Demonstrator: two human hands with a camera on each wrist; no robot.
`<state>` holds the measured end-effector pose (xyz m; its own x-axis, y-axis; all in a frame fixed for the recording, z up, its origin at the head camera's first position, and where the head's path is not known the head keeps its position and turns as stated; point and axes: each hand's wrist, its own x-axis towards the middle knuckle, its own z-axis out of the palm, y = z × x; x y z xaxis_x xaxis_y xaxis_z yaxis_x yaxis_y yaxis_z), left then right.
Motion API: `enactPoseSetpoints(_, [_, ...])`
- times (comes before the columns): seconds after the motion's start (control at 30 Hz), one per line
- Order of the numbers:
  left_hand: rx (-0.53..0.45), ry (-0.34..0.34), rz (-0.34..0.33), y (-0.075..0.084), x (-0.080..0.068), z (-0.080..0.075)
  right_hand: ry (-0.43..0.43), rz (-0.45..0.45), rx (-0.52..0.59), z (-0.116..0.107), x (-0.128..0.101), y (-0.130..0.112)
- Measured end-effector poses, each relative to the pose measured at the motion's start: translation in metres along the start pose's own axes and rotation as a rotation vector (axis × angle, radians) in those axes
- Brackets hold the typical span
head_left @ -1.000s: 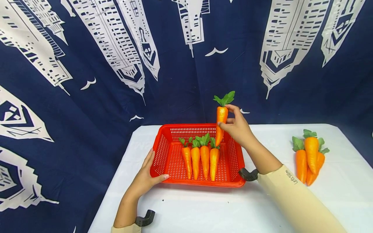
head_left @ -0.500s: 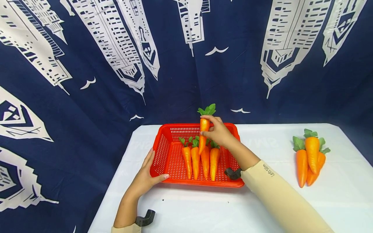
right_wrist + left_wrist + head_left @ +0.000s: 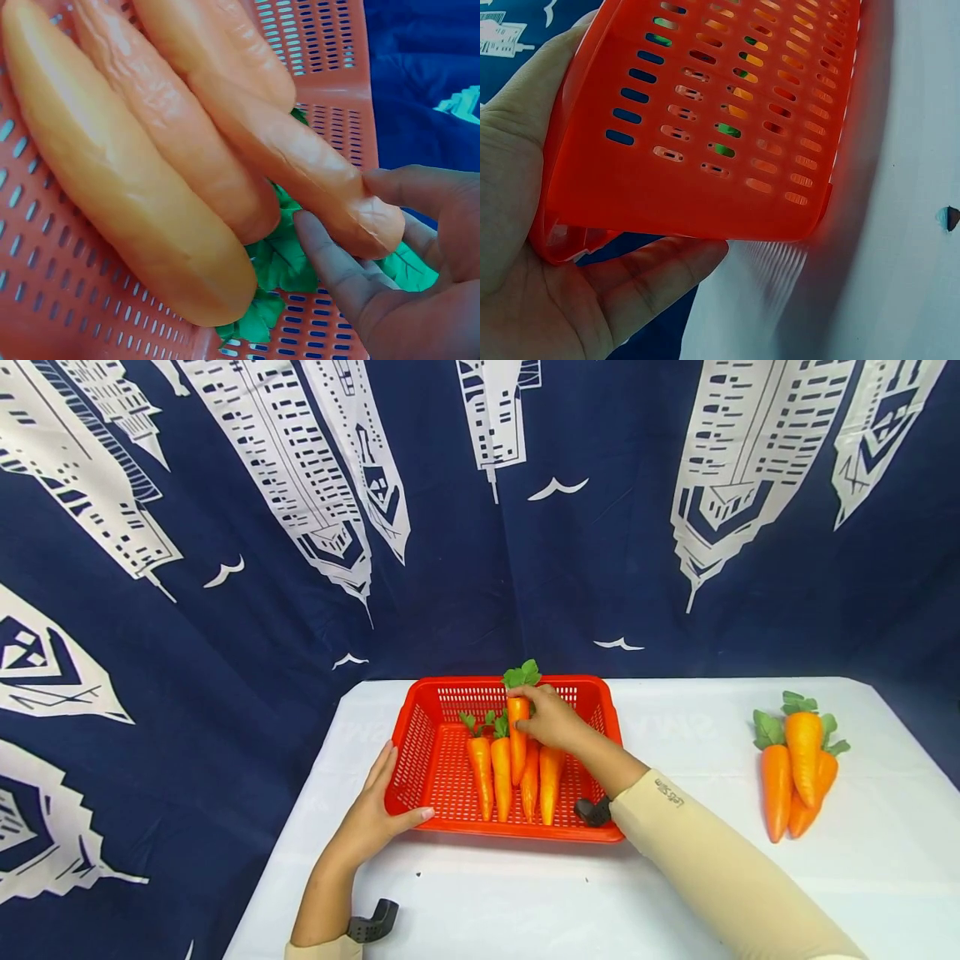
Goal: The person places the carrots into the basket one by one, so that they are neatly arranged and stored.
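My right hand [image 3: 551, 717] pinches an orange carrot [image 3: 517, 739] with green leaves near its leafy top, thumb on one side and fingers on the other. That carrot is tilted over the row of carrots in the red basket [image 3: 408, 760]. In the right wrist view, the held carrot [image 3: 315, 176] overlaps its neighbours, and its leaves show behind the fingers. Several carrots lie side by side in the basket, such as the leftmost carrot [image 3: 482, 781]. My left hand [image 3: 378, 806] rests at the basket's front left corner, fingers straight along the side and thumb extended at the front rim.
Several more carrots [image 3: 802, 760] lie in a small heap on the white table [image 3: 675, 893] at the right. A dark blue cloth [image 3: 450, 593] with white building prints hangs behind the table. Black wrist cameras sit on both wrists.
My right hand has brought the carrot left and down, from above the basket's back right corner to the row of carrots inside. The left hand has stayed at the basket's corner.
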<state>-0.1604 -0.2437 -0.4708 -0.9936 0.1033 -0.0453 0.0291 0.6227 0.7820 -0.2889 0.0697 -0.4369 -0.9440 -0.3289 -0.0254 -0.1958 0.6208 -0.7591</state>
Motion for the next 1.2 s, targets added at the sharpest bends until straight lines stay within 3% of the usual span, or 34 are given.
enactPoseSetpoints(0.23, [0.003, -0.001, -0.005, 0.000, 0.000, 0.000, -0.034, -0.044, -0.119, 0.007, -0.001, 0.002])
enactPoseSetpoints(0.47, [0.002, 0.006, -0.007, 0.002, 0.000, 0.000, -0.113, -0.061, -0.093, 0.010, 0.000, 0.007])
enactPoseSetpoints(0.83, [0.011, 0.004, -0.010, 0.002, 0.000, 0.000, -0.250, -0.070, -0.181, 0.014, -0.003, 0.015])
enactPoseSetpoints(0.97, [0.008, 0.005, -0.014, 0.002, 0.000, 0.001, -0.258, -0.055, -0.223, 0.015, -0.002, 0.017])
enactPoseSetpoints(1.2, [0.004, 0.004, -0.015, 0.002, -0.001, 0.000, -0.190, -0.079, -0.170, 0.010, -0.003, 0.015])
